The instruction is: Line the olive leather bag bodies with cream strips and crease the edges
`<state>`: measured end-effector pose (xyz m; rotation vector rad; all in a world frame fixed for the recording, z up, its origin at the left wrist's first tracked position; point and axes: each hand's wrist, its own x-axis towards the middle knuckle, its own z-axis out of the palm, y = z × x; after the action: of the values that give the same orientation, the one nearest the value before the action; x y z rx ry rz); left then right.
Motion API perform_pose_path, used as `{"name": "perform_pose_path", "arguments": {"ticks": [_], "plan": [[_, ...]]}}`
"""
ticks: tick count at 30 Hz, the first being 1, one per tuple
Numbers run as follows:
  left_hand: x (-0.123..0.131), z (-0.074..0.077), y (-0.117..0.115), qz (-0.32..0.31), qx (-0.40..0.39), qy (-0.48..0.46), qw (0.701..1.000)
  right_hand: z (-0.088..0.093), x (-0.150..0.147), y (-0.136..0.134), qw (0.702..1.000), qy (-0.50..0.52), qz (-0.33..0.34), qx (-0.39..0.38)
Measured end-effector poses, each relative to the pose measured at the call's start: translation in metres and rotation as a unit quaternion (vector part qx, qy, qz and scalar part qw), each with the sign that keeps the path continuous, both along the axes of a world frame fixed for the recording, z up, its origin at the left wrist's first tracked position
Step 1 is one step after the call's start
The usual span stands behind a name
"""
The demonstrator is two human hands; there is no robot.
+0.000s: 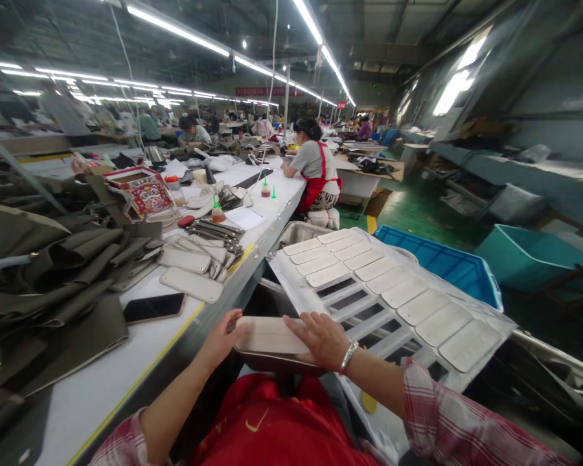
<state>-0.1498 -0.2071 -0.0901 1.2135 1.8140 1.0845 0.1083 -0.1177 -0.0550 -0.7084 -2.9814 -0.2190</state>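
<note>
In front of my lap is a stack of pale oblong panels with rounded corners [267, 333], dark along its lower side. My left hand [225, 336] grips its left end, fingertips at the far corner. Over the right end lies my right hand [320, 338], fingers across the top face and palm at the side. To the right, similar pale panels [409, 294] lie in rows on a slotted white board [340, 304], with bare slots nearest me. On the table to the left is a pile of pale panels with small holes [192, 285].
The white table [97, 382] carries olive fabric pieces [43, 278], a phone [154, 308], an orange glue bottle [217, 212] and a red patterned box [143, 193]. Blue crate [437, 262] stands beyond the board. A co-worker in a red apron [315, 168] sits further along.
</note>
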Motion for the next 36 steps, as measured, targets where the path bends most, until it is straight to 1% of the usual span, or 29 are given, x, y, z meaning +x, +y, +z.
{"name": "perform_pose_path", "arguments": {"ticks": [4,6,8,10,11,13,14,15,16,18,19,20,21,22,23,24,25,26,27,28,29,30,31,32,34,35,36], "plan": [[0.012,-0.008,0.004,-0.042,-0.056,0.060,0.996,0.003,0.009,0.002,0.999,-0.037,0.014,-0.026],[0.011,-0.011,0.007,-0.047,-0.069,0.061,0.995,0.004,0.009,0.003,0.998,-0.056,0.019,-0.036],[0.006,-0.011,0.010,-0.061,-0.072,0.086,0.992,0.004,0.003,0.004,0.996,-0.073,0.025,-0.045],[0.000,-0.008,0.012,-0.068,-0.057,0.160,0.983,0.003,-0.009,0.003,0.995,-0.083,0.024,-0.043],[0.000,-0.005,0.012,-0.063,-0.043,0.217,0.973,0.002,-0.016,0.002,0.995,-0.086,0.018,-0.038],[0.006,0.002,0.011,-0.053,0.001,0.327,0.943,0.000,-0.027,-0.003,0.996,-0.090,-0.002,-0.024],[0.013,0.006,0.010,-0.071,0.028,0.365,0.928,0.000,-0.031,-0.005,0.996,-0.092,-0.011,-0.020],[0.022,0.009,0.009,-0.110,0.055,0.386,0.914,-0.001,-0.032,-0.006,0.995,-0.093,-0.018,-0.022],[0.033,0.011,0.008,-0.165,0.075,0.391,0.902,0.000,-0.032,-0.006,0.995,-0.094,-0.021,-0.032],[0.054,0.015,0.004,-0.274,0.087,0.381,0.878,0.004,-0.026,-0.003,0.992,-0.091,-0.020,-0.084],[0.061,0.015,0.002,-0.311,0.081,0.377,0.869,0.008,-0.021,0.002,0.988,-0.082,-0.018,-0.131],[0.066,0.016,0.001,-0.336,0.074,0.376,0.861,0.012,-0.015,0.008,0.979,-0.063,-0.019,-0.194],[0.068,0.016,0.000,-0.353,0.068,0.376,0.854,0.017,-0.008,0.016,0.962,-0.036,-0.032,-0.267],[0.068,0.016,-0.001,-0.368,0.067,0.376,0.848,0.020,0.000,0.024,0.934,0.002,-0.067,-0.351],[0.066,0.016,-0.001,-0.383,0.068,0.377,0.841,0.023,0.010,0.031,0.893,0.042,-0.119,-0.432],[0.064,0.016,-0.001,-0.395,0.069,0.379,0.834,0.024,0.020,0.038,0.845,0.078,-0.179,-0.498],[0.062,0.016,0.000,-0.402,0.069,0.383,0.828,0.022,0.031,0.043,0.794,0.102,-0.239,-0.549],[0.061,0.016,0.002,-0.406,0.068,0.389,0.824,0.019,0.042,0.046,0.753,0.109,-0.281,-0.585],[0.061,0.016,0.004,-0.408,0.065,0.396,0.820,0.013,0.053,0.047,0.712,0.107,-0.307,-0.622],[0.061,0.016,0.007,-0.410,0.063,0.403,0.816,0.006,0.062,0.046,0.674,0.100,-0.318,-0.659],[0.063,0.016,0.010,-0.413,0.063,0.409,0.811,-0.001,0.071,0.044,0.644,0.092,-0.321,-0.689],[0.065,0.016,0.014,-0.418,0.066,0.413,0.806,-0.008,0.077,0.041,0.619,0.091,-0.327,-0.708],[0.067,0.017,0.018,-0.426,0.073,0.416,0.800,-0.014,0.082,0.038,0.613,0.092,-0.336,-0.709],[0.069,0.017,0.022,-0.437,0.081,0.417,0.793,-0.020,0.084,0.035,0.625,0.094,-0.346,-0.694],[0.073,0.020,0.031,-0.474,0.098,0.416,0.770,-0.025,0.085,0.030,0.667,0.096,-0.365,-0.643],[0.075,0.021,0.035,-0.497,0.104,0.414,0.755,-0.026,0.084,0.028,0.678,0.097,-0.364,-0.631],[0.076,0.022,0.038,-0.519,0.107,0.411,0.742,-0.026,0.083,0.026,0.683,0.100,-0.354,-0.631]]}}
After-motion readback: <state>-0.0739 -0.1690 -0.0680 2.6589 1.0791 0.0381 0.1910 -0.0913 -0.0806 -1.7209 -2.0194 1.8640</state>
